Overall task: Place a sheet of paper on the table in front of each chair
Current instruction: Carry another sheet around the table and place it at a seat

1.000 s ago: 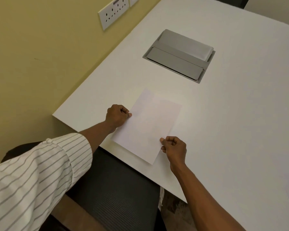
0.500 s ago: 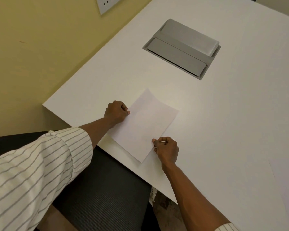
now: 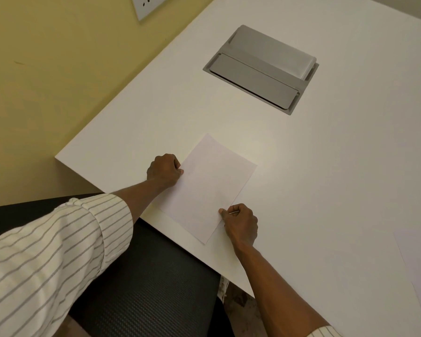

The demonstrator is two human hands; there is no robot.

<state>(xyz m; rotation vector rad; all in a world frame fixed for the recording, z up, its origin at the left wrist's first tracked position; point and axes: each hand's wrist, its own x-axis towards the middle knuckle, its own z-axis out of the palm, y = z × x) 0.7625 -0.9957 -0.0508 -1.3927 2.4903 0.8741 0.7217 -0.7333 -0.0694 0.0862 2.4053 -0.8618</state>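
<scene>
The sheet of paper lies flat on the worktop just above the black chair, long axis running away from the chair, the left hand and right hand pinching its opposite long edges with closed fingers.

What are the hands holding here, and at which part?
Both hold the sheet of paper, which lies on the table: left hand pinches its left edge, right hand its right edge near the bottom corner.
</scene>
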